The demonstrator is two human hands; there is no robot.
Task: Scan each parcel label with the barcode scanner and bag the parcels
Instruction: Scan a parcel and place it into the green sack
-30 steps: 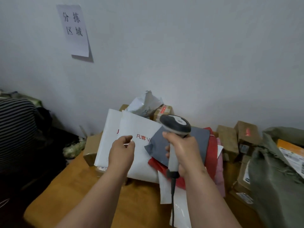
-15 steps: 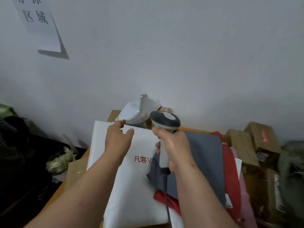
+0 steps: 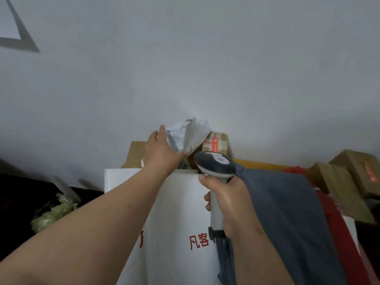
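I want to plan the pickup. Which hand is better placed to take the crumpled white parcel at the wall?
Probably the left hand: its fingers already reach the crumpled parcel. The right hand grips the scanner, so it is busy.

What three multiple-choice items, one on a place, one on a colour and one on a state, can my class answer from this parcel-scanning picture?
1. Where does the crumpled white mailer lie?
A. behind the large white mailer, by the wall
B. on the floor
C. under the grey mailer

2. What colour is the lettering on the large white mailer?
A. blue
B. red
C. green

3. What is the right hand doing?
A. resting flat and open
B. pointing at the wall
C. gripping the barcode scanner

Key: 1 A, it lies past the mailer's far edge, where the left hand touches it; 2 B, the characters are red; 3 C, its fingers wrap the handle.
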